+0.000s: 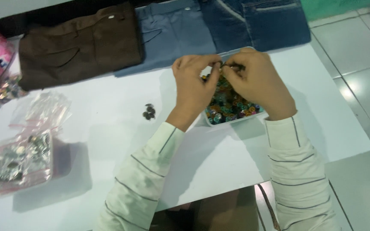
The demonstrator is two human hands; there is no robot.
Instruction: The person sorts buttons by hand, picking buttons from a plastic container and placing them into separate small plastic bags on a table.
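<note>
Above the centre of the frame, the left hand and right hand meet fingertip to fingertip, each grip pinched shut on a small dark piece. It sits between them, equally near both, directly over the white tray of coloured beads.

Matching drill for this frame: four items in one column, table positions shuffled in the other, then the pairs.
Things:
1. brown trousers
2. white tray of coloured beads
3. small dark pieces
4. clear bag of metal bits

Places:
A. under both hands
B. near left edge of the table
C. far left of the clothing row
D. bare tabletop, left of the left hand

Pairs: 1-C, 2-A, 3-D, 4-B
</note>
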